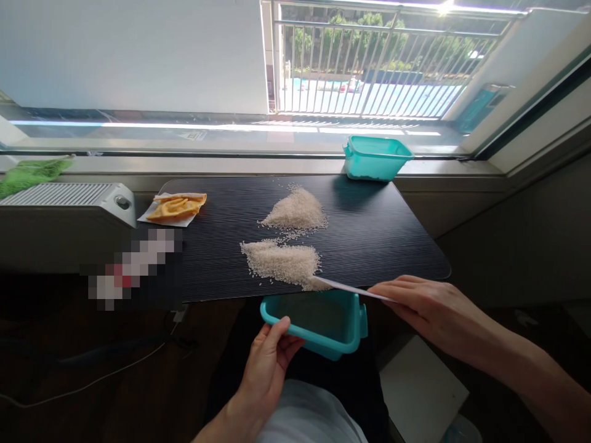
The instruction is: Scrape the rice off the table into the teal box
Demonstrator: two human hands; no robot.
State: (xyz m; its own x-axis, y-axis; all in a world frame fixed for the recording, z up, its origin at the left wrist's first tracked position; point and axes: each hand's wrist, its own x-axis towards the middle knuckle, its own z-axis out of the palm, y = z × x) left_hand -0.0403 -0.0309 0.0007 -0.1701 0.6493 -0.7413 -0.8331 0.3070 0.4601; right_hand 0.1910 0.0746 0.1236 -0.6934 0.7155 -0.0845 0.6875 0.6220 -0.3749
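Note:
My left hand [272, 357] grips the near rim of a teal plastic tub [330, 347], thumb on top. The tub sits just below the front edge of the dark table [217, 271]. Between the fingers of my right hand [420, 304] is a thin white card [346, 287], seen nearly edge-on. Its far end touches the front of a loose pile of rice [282, 261]. Farther back lies a second rice pile [298, 210], with scattered grains linking the two. The tub's inside is in shadow, so I cannot tell what it contains.
Another teal tub [376, 159] stands at the table's back right corner by the window. At the back left, something orange-yellow [173, 208] lies on white paper. A white slotted unit [69, 203] with a green cloth [32, 173] is farther left. A cable [92, 384] runs across the floor.

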